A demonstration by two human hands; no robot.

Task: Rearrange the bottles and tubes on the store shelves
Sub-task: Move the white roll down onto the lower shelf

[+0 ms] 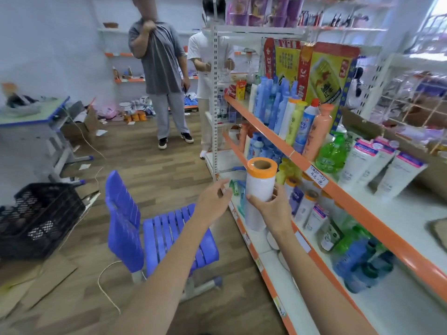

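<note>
My right hand (271, 209) grips a tall white roll with an orange rim and a hollow cardboard core (261, 182), held upright in front of the lower shelf. My left hand (214, 198) hovers just left of the roll with its fingers spread, not touching it. On the upper shelf (338, 189) stand blue, white, yellow and salmon bottles (290, 117), a green bottle (332, 153) and white tubes with pink caps (377, 163). The lower shelf (271, 267) holds similar orange-topped rolls (307, 201), a white tube and blue and green water bottles (355, 257).
A blue plastic chair (157, 228) stands close on my left. A black crate (36, 221) sits on the floor at far left beside a desk (31, 117). Two people (167, 68) stand at the aisle's far end. Cardboard and cord lie on the wooden floor.
</note>
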